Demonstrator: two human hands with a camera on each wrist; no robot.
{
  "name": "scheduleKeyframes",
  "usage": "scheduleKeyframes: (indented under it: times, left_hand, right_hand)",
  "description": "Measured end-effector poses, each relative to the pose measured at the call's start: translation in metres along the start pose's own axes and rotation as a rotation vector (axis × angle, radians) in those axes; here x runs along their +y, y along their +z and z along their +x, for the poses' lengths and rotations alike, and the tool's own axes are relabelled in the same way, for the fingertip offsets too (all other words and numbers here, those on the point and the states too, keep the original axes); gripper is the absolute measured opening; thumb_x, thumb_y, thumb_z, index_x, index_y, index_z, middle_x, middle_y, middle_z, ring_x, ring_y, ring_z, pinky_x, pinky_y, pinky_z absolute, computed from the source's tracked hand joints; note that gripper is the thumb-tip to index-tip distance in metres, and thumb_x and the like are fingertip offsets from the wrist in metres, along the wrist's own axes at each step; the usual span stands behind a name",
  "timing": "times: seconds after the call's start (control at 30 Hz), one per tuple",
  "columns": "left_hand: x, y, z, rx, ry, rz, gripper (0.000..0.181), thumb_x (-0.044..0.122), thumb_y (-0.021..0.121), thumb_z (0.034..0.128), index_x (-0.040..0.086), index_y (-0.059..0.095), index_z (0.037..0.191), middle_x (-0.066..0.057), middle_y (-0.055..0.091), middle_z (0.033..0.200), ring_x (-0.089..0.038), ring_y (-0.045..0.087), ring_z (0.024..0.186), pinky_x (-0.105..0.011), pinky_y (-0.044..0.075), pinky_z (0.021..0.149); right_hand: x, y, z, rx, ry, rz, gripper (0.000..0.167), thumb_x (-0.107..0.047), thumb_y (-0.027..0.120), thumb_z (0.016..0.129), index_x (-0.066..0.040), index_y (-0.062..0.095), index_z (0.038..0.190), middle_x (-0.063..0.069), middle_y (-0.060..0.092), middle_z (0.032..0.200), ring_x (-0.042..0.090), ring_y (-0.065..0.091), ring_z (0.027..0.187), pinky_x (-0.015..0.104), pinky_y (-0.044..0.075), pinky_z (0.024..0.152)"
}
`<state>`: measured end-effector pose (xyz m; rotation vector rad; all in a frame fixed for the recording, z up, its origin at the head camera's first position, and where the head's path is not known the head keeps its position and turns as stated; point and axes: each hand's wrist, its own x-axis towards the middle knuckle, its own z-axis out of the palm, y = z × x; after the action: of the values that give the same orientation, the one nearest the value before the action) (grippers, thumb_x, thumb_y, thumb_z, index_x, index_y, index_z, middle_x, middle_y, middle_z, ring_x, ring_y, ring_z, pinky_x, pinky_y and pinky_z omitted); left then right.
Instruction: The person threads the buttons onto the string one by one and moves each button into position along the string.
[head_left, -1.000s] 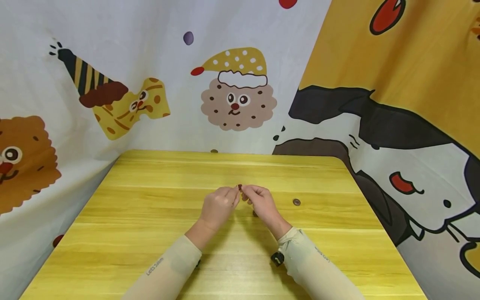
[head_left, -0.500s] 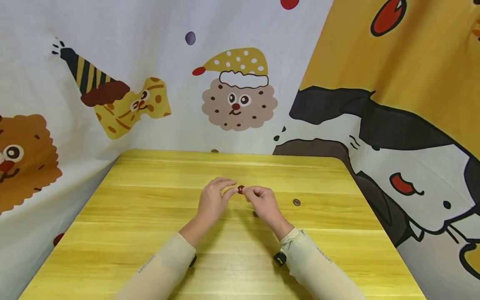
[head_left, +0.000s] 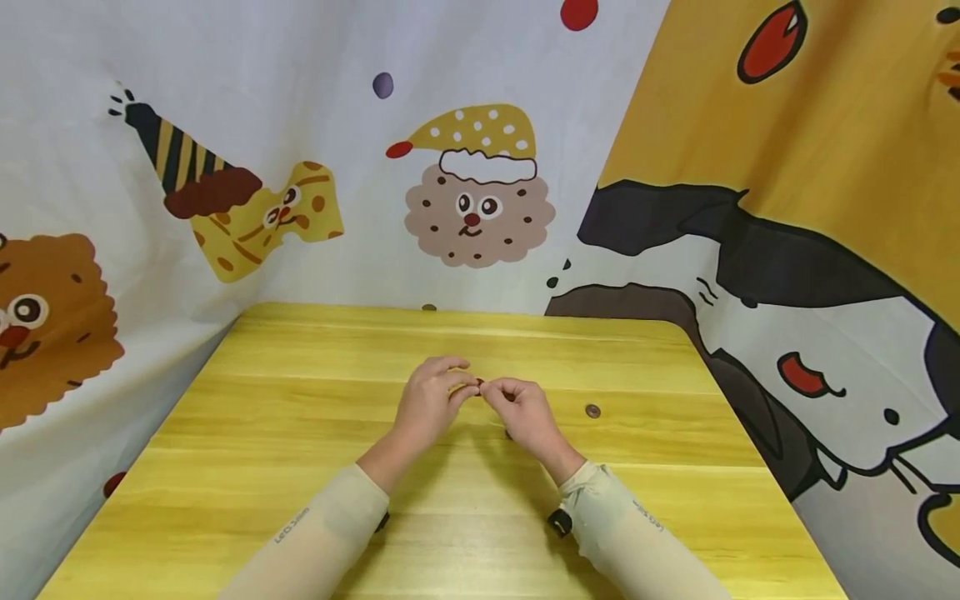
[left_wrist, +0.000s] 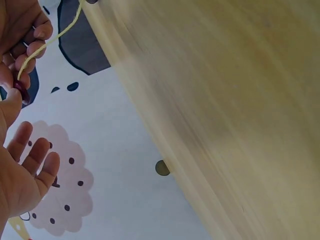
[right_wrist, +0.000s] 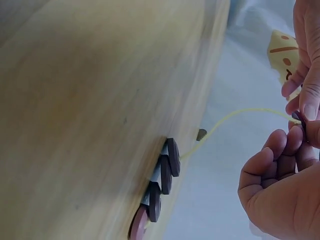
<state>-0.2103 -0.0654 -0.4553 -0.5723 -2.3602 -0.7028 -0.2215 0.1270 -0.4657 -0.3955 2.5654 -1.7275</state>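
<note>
Between the fingertips of both hands is a small dark red button, held above the table. My left hand pinches it with thumb and index finger, its other fingers spread. From the other side, the thumb and index finger of my right hand grip the same button. A thin yellow string runs from this button down in a curve to a leaning row of several dark discs on the table. In the head view, my right hand mostly hides that row.
On the wooden table, a brown button lies to the right of my right hand. A curtain with cartoon prints hangs behind the table's far edge.
My left hand first pinched the button closely, then loosened its fingers and showed the button's face. Now its index finger has come back to the button, which is turned edge-on. The right hand keeps its grip.
</note>
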Motion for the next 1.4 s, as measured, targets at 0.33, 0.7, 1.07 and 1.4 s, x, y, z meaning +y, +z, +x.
scheduleKeyframes:
  times: [0.33, 0.7, 1.07, 1.4]
  left_hand:
    - [-0.001, -0.004, 0.001, -0.03, -0.036, -0.051, 0.008, 0.021, 0.083, 0.094, 0.013, 0.083, 0.097, -0.005, 0.079, 0.119, -0.028, 0.072, 0.113, -0.046, 0.061, 0.1]
    - [-0.001, -0.011, 0.002, -0.066, -0.086, -0.08, 0.007, 0.021, 0.082, 0.0945, 0.014, 0.082, 0.097, -0.006, 0.078, 0.121, -0.027, 0.07, 0.117, -0.046, 0.058, 0.105]
    - [-0.001, -0.011, 0.002, -0.067, -0.11, -0.102, 0.007, 0.018, 0.084, 0.0932, 0.011, 0.081, 0.095, -0.006, 0.078, 0.121, -0.029, 0.069, 0.118, -0.05, 0.056, 0.109]
    - [-0.001, -0.01, 0.0, -0.099, -0.135, -0.104, 0.007, 0.02, 0.082, 0.0952, 0.013, 0.082, 0.097, -0.006, 0.078, 0.122, -0.029, 0.068, 0.119, -0.053, 0.051, 0.116]
  right_hand:
    - [-0.002, -0.004, 0.004, 0.001, 0.117, 0.028, 0.032, -0.035, 0.07, 0.104, -0.012, 0.077, 0.082, 0.003, 0.069, 0.08, 0.009, 0.036, 0.053, 0.024, 0.035, 0.052]
    - [0.017, -0.032, -0.002, -0.208, 0.324, -0.083, 0.033, -0.03, 0.068, 0.105, 0.0, 0.082, 0.1, 0.004, 0.072, 0.07, 0.011, 0.059, 0.057, 0.025, 0.045, 0.054]
    - [0.033, -0.043, -0.008, -0.231, 0.346, -0.261, 0.03, -0.025, 0.069, 0.104, -0.004, 0.079, 0.084, 0.002, 0.071, 0.064, 0.01, 0.058, 0.051, 0.022, 0.042, 0.049]
    - [0.035, -0.046, -0.008, -0.242, 0.336, -0.336, 0.034, -0.027, 0.071, 0.102, -0.007, 0.075, 0.075, 0.004, 0.072, 0.065, 0.009, 0.054, 0.048, 0.02, 0.033, 0.045]
